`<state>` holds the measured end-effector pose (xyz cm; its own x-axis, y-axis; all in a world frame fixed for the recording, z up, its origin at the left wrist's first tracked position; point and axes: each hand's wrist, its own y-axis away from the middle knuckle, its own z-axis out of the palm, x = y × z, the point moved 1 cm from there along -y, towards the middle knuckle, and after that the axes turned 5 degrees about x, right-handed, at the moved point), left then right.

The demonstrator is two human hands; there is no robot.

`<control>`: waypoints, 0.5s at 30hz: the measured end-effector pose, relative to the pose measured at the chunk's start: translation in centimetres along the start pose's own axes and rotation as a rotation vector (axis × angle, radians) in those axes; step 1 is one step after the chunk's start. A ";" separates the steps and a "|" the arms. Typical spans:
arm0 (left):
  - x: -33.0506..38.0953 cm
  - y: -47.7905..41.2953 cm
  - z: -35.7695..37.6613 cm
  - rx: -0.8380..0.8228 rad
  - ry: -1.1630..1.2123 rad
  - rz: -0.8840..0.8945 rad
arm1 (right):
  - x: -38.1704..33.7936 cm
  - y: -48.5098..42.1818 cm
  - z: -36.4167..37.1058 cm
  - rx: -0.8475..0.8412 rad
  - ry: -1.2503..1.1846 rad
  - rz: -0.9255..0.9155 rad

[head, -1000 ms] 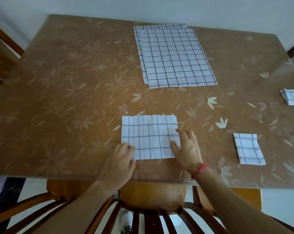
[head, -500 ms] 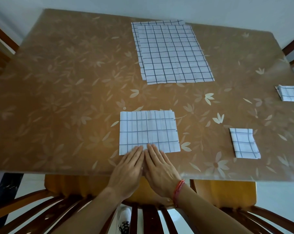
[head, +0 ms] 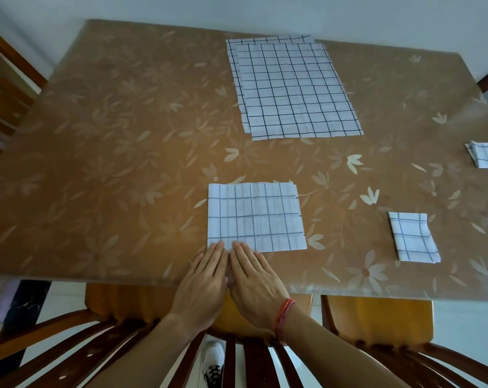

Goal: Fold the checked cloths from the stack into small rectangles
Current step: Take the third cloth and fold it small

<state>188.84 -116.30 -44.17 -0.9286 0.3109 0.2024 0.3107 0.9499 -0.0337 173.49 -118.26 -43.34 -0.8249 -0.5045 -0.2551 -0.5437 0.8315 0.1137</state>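
Observation:
A white cloth with dark checks (head: 255, 217), folded to a near square, lies flat near the table's front edge. My left hand (head: 202, 287) and my right hand (head: 254, 281) lie flat side by side, palms down, fingertips resting on the cloth's near left edge. Neither hand holds anything. The stack of unfolded checked cloths (head: 293, 88) sits at the back middle. A small folded checked cloth (head: 412, 238) lies at the front right, and another folded cloth (head: 486, 155) sits at the right edge.
The table (head: 111, 163) has a brown leaf-patterned cover. Wooden chairs stand at the front, one chair back (head: 237, 359) below my arms, and more chair parts show at the left and right edges. A pale wall runs behind the table.
My hands slid from the cloth's lower corners together to its near edge, then shifted slightly left along that edge. The cloth stays flat.

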 end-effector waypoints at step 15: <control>-0.7 0.0 0.6 -0.058 0.038 -0.046 | 5.3 3.8 -1.0 -0.027 0.101 0.230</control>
<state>189.38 -116.52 -44.92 -0.9341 0.2649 0.2392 0.2804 0.9593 0.0324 166.91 -117.96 -43.31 -0.9378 -0.3248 -0.1223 -0.3430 0.9212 0.1838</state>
